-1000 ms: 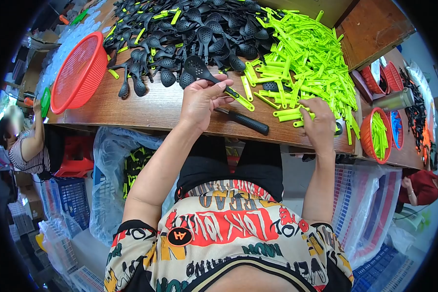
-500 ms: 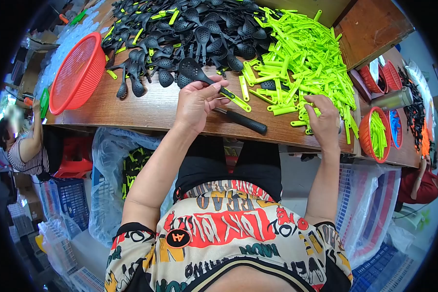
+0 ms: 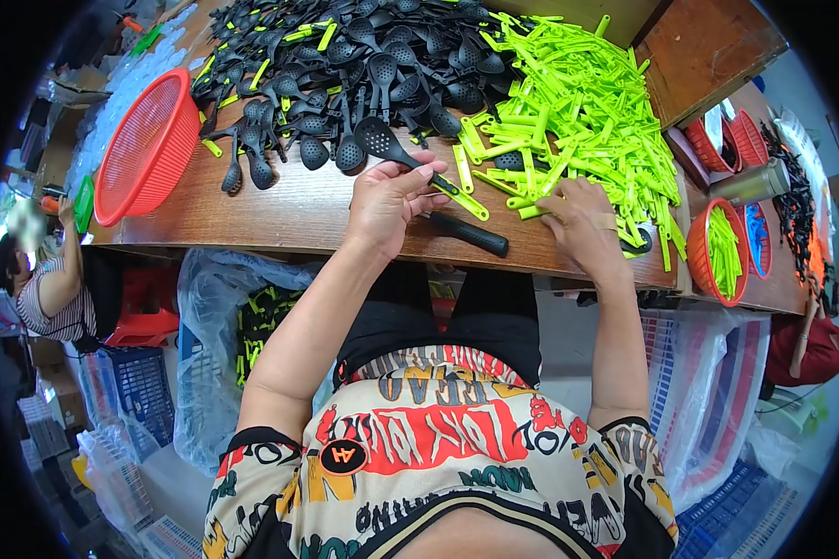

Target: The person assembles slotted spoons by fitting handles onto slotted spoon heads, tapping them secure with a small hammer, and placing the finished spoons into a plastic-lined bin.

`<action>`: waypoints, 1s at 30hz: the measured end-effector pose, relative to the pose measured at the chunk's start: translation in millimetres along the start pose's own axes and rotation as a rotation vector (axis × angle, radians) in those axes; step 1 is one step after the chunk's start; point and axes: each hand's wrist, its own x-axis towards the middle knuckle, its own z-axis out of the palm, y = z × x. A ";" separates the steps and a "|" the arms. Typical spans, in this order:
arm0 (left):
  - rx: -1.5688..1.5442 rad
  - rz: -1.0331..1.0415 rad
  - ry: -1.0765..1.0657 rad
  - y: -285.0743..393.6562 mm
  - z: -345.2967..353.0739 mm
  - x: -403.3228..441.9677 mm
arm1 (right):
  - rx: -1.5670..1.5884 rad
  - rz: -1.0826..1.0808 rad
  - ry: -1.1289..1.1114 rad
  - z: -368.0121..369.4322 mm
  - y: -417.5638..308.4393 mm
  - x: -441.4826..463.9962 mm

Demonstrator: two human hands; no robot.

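My left hand (image 3: 389, 207) is closed around a black slotted spoon (image 3: 378, 140), its perforated head tilted up and to the left. A lime-green strip lies along the spoon's handle and sticks out at its lower right end. Over the near edge of a heap of lime-green plastic handle pieces (image 3: 587, 121), my right hand (image 3: 583, 224) has its fingers bent down onto one green handle piece (image 3: 531, 211). Between my hands, a tool with a black grip (image 3: 471, 233) lies on the wooden table (image 3: 280, 212); its other end is hidden by my left hand.
A large pile of black slotted spoons (image 3: 382, 70) covers the back of the table. An empty red basket (image 3: 144, 149) leans at the left. An orange basket with green pieces (image 3: 721, 252) stands at the right. A person (image 3: 56, 279) works at far left, another (image 3: 802, 349) at far right.
My right hand has moved left and its fingers have closed down onto a green piece at the heap's near edge. My left hand, still holding the spoon, has shifted slightly right.
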 end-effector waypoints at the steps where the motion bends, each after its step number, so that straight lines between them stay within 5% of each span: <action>1: 0.002 0.002 0.002 0.8 0.5 0.0 | 0.005 -0.006 -0.042 4.1 2.2 2.4; 8: -0.034 -0.007 0.017 -2.6 2.5 -1.2 | 0.065 -0.123 -0.162 0.3 -0.7 11.6; 10: -0.040 0.002 0.003 -4.7 3.5 -1.1 | 0.305 -0.085 0.050 3.8 -9.4 13.9; 12: -0.061 0.023 0.004 -9.1 7.1 -1.6 | 0.501 0.091 0.038 1.5 -25.9 13.4; 14: -0.094 0.044 -0.021 -14.4 9.9 -2.2 | 1.121 0.354 0.085 2.5 -44.1 16.7; 15: -0.092 0.043 -0.022 -15.2 12.0 -3.5 | 1.191 0.390 0.067 2.9 -53.6 19.5; 26: -0.135 0.163 -0.124 -25.4 12.7 -12.3 | 1.015 0.474 0.236 21.5 -83.0 33.5; 30: 0.052 0.301 -0.182 -18.2 15.3 -15.7 | 0.689 0.364 0.393 11.1 -94.6 37.0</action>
